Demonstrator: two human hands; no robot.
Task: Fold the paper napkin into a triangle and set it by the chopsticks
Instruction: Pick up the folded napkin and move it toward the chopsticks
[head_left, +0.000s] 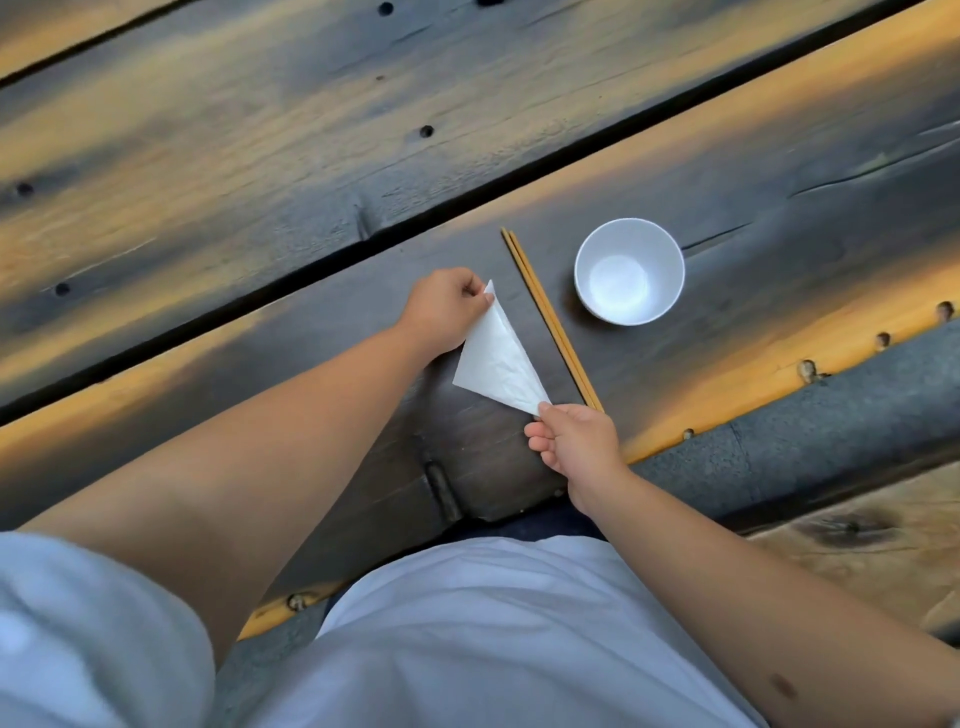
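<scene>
While the paper napkin (496, 358), already folded into a white triangle, lies on the dark wooden table (727, 218), its far tip is pinched by the left hand (444, 309) and its near tip by the right hand (576, 441); the chopsticks (550, 319) lie just beside it at three o'clock, with a white bowl (629, 271) beyond them.

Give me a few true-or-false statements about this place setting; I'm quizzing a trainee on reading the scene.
1. The napkin is already a triangle. True.
2. The left hand pinches its far tip, the right hand its near tip. True.
3. The napkin lies between the chopsticks and the bowl. False: it lies left of the chopsticks, the bowl to their right.
4. The bowl holds rice. False: it looks empty.
5. The chopsticks lie side by side on the wooden table. True.
</scene>
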